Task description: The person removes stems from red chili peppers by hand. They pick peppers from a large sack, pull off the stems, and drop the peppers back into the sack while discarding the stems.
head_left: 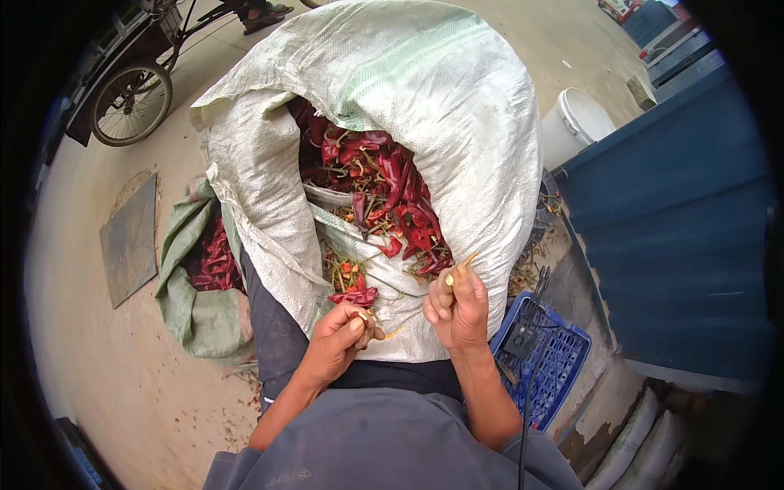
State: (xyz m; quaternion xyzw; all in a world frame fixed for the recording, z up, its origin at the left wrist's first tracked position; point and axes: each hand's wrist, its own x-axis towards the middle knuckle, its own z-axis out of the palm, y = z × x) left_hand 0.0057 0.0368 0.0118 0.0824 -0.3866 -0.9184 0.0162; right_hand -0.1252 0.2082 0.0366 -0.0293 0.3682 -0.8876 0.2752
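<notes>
A large white woven sack (457,98) lies open across my lap, with dried red chili peppers (392,175) heaped in its mouth. My right hand (461,310) is closed in a pinch at the sack's near right edge. From its fingers sticks a pale yellowish chili stem (470,259). My left hand (339,336) is also closed, lower and to the left. A small pale bit shows at its fingertips, too little to name. Just beyond those fingers lie a red chili (355,297) and loose stems (339,265) on the sack's fabric.
A green sack (184,286) of red chilies stands on the floor at left, near a flat grey board (131,241). At right are a blue plastic basket (572,347) with a black cabled device (519,336), a white bucket (592,118) and a blue panel (678,212). A wheeled cart (131,102) stands far left.
</notes>
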